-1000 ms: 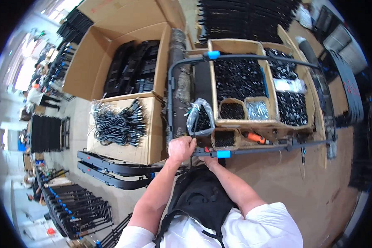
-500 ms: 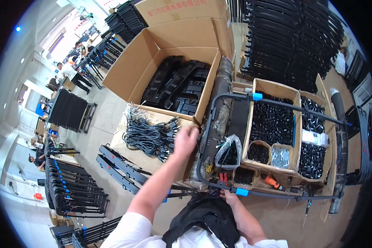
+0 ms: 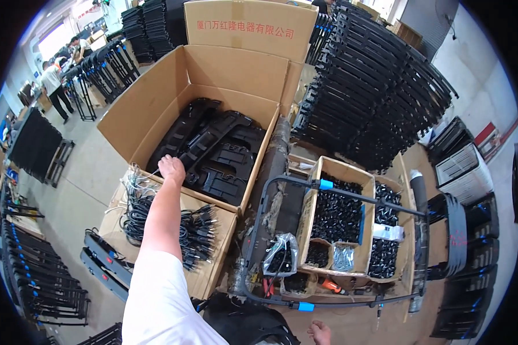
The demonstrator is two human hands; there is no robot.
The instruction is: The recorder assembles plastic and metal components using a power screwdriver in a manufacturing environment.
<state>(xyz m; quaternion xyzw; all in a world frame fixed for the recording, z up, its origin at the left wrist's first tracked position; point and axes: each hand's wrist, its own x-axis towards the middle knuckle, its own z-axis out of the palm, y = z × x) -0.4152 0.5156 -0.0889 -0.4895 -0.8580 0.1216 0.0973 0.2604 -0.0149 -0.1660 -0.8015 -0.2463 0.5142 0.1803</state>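
My left hand [image 3: 171, 168] reaches over the left front corner of an open cardboard carton [image 3: 213, 202]. Its fingers are curled closed; what they grip, if anything, is hidden. Just beyond them, inside the carton, lie several black moulded plastic parts [image 3: 204, 146]. Below my left forearm, a heap of black cables [image 3: 194, 230] rests on a flat cardboard surface [image 3: 112, 221]. My right hand [image 3: 319, 332] hangs low at the front, clear of the black tube frame [image 3: 351, 305]. Its fingers are loosely bent and a little apart, with nothing visible in them.
The tube frame, with blue clips [image 3: 306, 307], lies across a wooden bin [image 3: 307, 227] of small black parts. A plastic bag [image 3: 281, 255] and an orange-handled tool [image 3: 331, 286] are near its front. Stacked black frames [image 3: 374, 86] stand behind. Two people work far left.
My left hand has moved left and forward, from beside the cables to the carton's left front corner. My right hand has come away from the tube frame. The view has shifted.
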